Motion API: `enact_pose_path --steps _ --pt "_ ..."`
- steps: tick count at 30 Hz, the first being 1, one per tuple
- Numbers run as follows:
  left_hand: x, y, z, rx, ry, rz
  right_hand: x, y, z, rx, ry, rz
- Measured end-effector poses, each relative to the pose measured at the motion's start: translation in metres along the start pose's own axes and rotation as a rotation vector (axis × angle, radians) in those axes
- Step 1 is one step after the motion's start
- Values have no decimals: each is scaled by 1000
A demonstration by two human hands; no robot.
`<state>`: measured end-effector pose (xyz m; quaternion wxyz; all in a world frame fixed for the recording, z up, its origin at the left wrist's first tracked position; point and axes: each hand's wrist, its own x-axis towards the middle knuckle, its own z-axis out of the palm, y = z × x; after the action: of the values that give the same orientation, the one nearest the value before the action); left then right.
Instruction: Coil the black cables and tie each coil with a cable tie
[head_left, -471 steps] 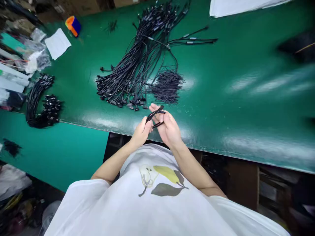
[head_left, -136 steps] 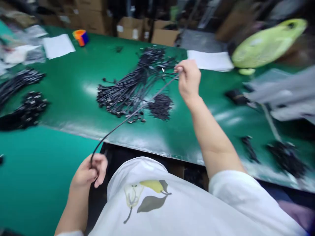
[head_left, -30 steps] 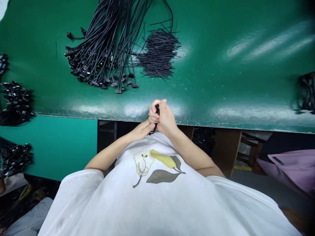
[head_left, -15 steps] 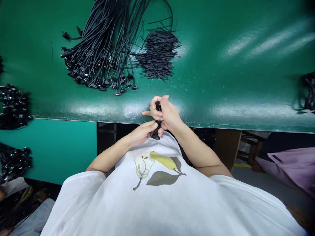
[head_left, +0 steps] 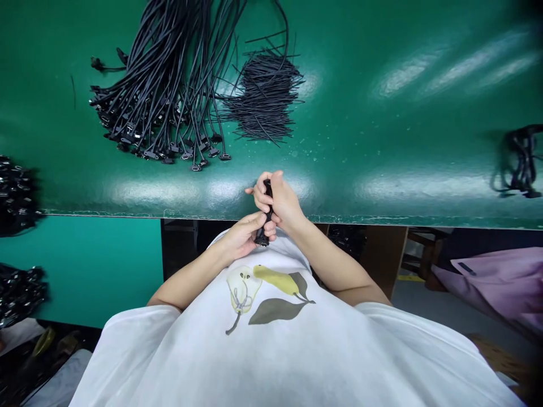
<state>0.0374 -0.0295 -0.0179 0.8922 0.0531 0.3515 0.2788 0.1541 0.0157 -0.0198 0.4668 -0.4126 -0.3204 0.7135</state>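
Note:
Both my hands grip a short black bundled cable [head_left: 263,237] in front of my chest, at the table's near edge. My left hand [head_left: 244,234] closes on its lower part, thumb on top. Higher up, the fingers of my right hand [head_left: 282,200] wrap round the same cable, its upper end showing between them. Fingers hide the middle of the bundle. Beyond my hands lies a pile of short black ties [head_left: 269,96]. Left of that pile is a heap of long black cables [head_left: 169,73] with small connectors at their near ends.
The green table [head_left: 360,141] runs across the view. At its right end lies a coiled black cable bundle [head_left: 524,161]. More bundles with connectors [head_left: 17,195] sit at the left edge. Pink cloth [head_left: 500,282] and a wooden stool [head_left: 424,249] are below at right.
My hands stay on the cable bundle, with the fingers slightly shifted. The view has turned a little, so the table's contents appear further left and slightly lower.

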Motion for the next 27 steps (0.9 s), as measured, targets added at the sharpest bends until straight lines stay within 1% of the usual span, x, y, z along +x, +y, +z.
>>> enact_pose_path --steps 2,3,4,5,6,7,9,10,12,14,16,18,19,20,21,24,25,26,27 --pt "-4 1 -1 5 1 8 1 -3 -8 -130 -94 -65" --pt "-7 3 -2 23 15 37 5 -6 -15 -214 -142 -108" --pt "-10 6 -3 46 42 82 11 -8 -24 -315 -161 -154" --pt "-13 10 -4 68 82 142 18 -11 -34 -441 -133 -200" --pt "-16 14 -6 86 127 209 29 -14 -44 -594 -58 -238" --pt "-19 19 -7 95 172 272 40 -16 -54 -770 54 -263" --pt "-23 27 -9 98 230 354 65 -18 -70 -1134 263 -256" --pt "-24 29 -9 96 239 371 76 -18 -75 -1290 314 -229" --pt "-25 32 -8 100 235 371 92 -16 -80 -1487 319 -171" --pt "-26 31 -8 105 239 367 95 -15 -83 -1547 304 -173" --pt "-26 29 -7 106 258 377 86 -16 -85 -1532 326 -230" --pt "-25 28 -7 99 257 381 67 -16 -86 -1489 373 -285" --pt "-24 28 -7 97 243 376 55 -16 -85 -1456 374 -312" --pt "-23 28 -7 97 219 363 43 -16 -81 -1414 343 -338" --pt "-21 29 -6 102 194 351 29 -15 -76 -1358 262 -367" --pt "-14 28 -6 154 144 334 -8 -8 -54 -1174 -111 -445" --pt "-11 27 -6 194 144 345 -17 -6 -47 -1160 -190 -472" --pt "-8 27 -7 250 150 367 -24 -4 -41 -1193 -225 -506" --pt "-6 26 -9 327 161 398 -28 -4 -36 -1268 -221 -555"
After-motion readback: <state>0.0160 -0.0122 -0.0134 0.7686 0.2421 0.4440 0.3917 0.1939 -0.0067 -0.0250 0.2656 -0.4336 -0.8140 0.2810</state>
